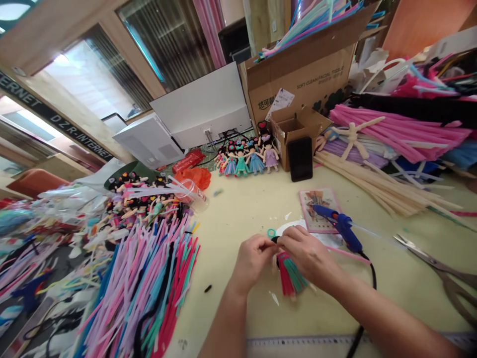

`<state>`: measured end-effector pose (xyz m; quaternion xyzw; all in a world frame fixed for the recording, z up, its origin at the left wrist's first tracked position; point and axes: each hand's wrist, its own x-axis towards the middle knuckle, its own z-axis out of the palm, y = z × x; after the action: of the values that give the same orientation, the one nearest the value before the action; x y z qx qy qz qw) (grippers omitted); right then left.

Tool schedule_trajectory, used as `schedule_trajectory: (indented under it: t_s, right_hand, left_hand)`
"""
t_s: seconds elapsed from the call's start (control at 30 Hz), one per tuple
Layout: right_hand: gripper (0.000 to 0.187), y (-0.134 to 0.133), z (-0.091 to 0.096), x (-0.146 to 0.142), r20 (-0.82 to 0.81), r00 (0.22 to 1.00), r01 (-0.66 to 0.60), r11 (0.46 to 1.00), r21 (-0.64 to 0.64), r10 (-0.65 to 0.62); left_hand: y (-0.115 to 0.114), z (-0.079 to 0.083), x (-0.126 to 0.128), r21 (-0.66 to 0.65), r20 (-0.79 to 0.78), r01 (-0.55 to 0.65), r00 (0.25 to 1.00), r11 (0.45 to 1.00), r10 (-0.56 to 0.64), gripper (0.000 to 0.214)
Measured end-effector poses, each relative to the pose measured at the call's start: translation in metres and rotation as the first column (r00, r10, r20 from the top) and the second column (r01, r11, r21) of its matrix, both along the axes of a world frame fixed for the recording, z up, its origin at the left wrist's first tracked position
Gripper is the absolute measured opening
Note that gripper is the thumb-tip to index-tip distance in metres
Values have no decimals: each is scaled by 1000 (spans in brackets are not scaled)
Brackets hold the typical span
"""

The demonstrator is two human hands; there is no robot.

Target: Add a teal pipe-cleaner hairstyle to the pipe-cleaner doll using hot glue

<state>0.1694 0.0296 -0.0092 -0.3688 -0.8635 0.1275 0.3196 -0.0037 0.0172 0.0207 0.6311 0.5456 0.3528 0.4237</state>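
Observation:
Both hands meet over a pipe-cleaner doll (287,273) with a red and teal skirt, low in the middle of the head view. My left hand (253,261) is closed in a pinch at the doll's black top (275,239). From the other side, my right hand (303,251) grips the doll, its fingers hiding most of the upper body. A small teal ring (272,232) shows just beyond the fingertips. Right of the hands, a blue glue gun (341,226) rests partly on a pink-edged card (303,199). Scissors (436,263) lie farther right, blades apart.
Bundles of coloured pipe cleaners (149,278) cover the left side; pink (395,132) and beige ones (376,184) lie at right. Finished dolls (242,159) stand at the back beside a phone (300,159) and cardboard boxes (298,79). A ruler (298,341) runs along the front. The glue gun's cord (373,278) trails forward.

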Motion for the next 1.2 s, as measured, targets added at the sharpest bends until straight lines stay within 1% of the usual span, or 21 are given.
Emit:
schedule_trajectory:
  t_s: [0.13, 0.2, 0.3, 0.37, 0.43, 0.57, 0.63, 0.8, 0.9, 1.03, 1.13, 1.2]
  right_hand:
    - [18, 2, 0, 1, 1, 999, 35, 999, 37, -35]
    - [18, 3, 0, 1, 14, 999, 47, 998, 33, -48]
    - [17, 3, -1, 0, 20, 998, 61, 998, 10, -61]
    - [16, 2, 1, -2, -1, 998, 67, 997, -27, -67]
    - [17, 0, 3, -3, -50, 996, 69, 995, -66, -72]
    - [18, -4, 7, -3, -177, 981, 64, 991, -120, -85]
    - [18, -5, 9, -3, -223, 970, 63, 988, -140, -93]
    - [17, -5, 12, -5, -293, 951, 61, 987, -148, -103]
    - [17, -8, 14, -8, -324, 941, 66, 991, -114, -100]
    - [22, -12, 16, -11, -368, 922, 99, 993, -70, -118]
    - [21, -15, 20, -11, -411, 901, 122, 990, -76, -143]
    - [19, -15, 22, -9, -439, 884, 141, 987, -76, -160]
  left_hand:
    - [2, -1, 2, 95, -78, 56, 996, 994, -49, 18]
    - [2, -3, 4, 116, -98, 56, 994, 992, -45, 19]
    - [2, -6, 4, 130, -104, 23, 995, 991, -10, 22]
    - [1, -8, 5, 132, -62, -15, 998, 991, 23, 25]
    - [0, -9, 6, 102, 18, -59, 998, 993, 58, 26]
    - [-1, -10, 10, -42, 200, -141, 969, 989, 146, 24]
    - [-3, -10, 13, -77, 249, -177, 950, 981, 191, 24]
    - [-7, -9, 20, -51, 256, -248, 933, 967, 253, 23]
    - [-10, -7, 21, -2, 252, -286, 927, 958, 277, 24]
    - [-12, 0, 24, 64, 265, -304, 923, 950, 278, 23]
    - [-12, 4, 31, 73, 291, -322, 912, 944, 289, 23]
    - [-12, 4, 40, 72, 327, -352, 892, 933, 311, 22]
